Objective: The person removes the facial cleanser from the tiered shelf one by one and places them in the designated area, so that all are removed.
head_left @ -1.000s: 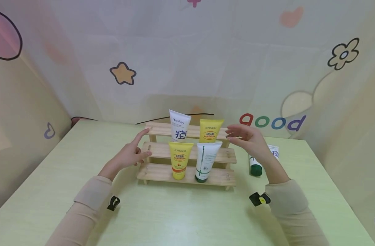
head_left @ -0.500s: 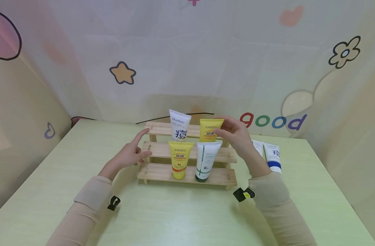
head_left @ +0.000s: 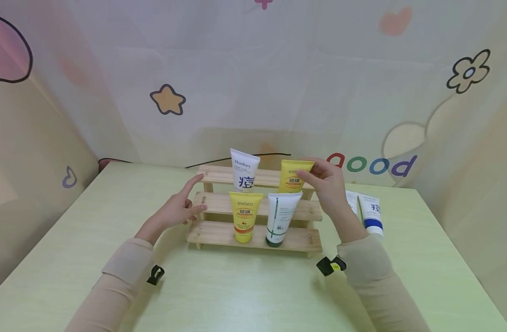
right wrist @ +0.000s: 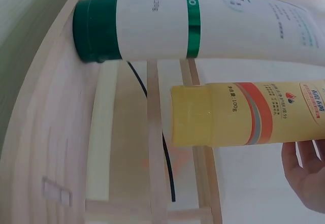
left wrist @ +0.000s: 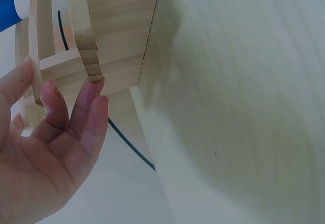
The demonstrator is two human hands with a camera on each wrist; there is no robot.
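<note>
My right hand (head_left: 327,183) pinches the upper right edge of a yellow squeeze tube (head_left: 290,184), thumb in front and fingers behind. In the right wrist view this tube (right wrist: 236,115) is cap down; whether its cap touches a shelf I cannot tell. My left hand (head_left: 176,210) rests fingertips on the left end of a three-step wooden rack (head_left: 253,236), index finger stretched to the top shelf, thumb at the middle one. A white tube (head_left: 244,173) stands behind a second yellow tube (head_left: 243,221) and a white tube with green cap (head_left: 279,221), both on the lowest shelf.
Right of the rack, two more tubes lie on the pale table (head_left: 253,295): a white one with a blue band (head_left: 371,212) and another white one (head_left: 351,200) partly hidden by my right wrist. A patterned cloth (head_left: 253,83) hangs behind the table.
My right hand has moved left to the rear yellow tube, taken hold of it, and shifted it slightly right. The left hand stays at the rack's end.
</note>
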